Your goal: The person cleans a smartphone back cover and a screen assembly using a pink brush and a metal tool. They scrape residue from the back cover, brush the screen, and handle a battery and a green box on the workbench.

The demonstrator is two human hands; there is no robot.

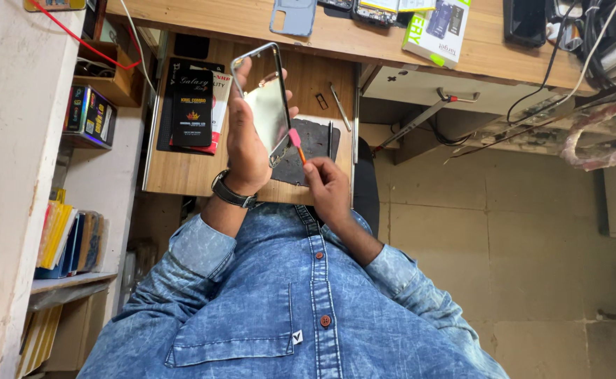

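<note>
A: Which step is in hand here?

B: I think it is the prying step. The left hand is wrapped around a phone with a shiny back, and holds it upright over the pull-out wooden shelf. The right hand pinches a small pink and orange pry tool; its tip touches the lower right edge of the phone.

A: And what is under the phone?

B: A dark work mat, with tweezers lying just beside it and a black box to the left.

A: What does the next move call for?

B: In my judgement, a steady grip from the left hand, while the tool slides gently along the seam, without much force, so the edge does not crack.
</note>
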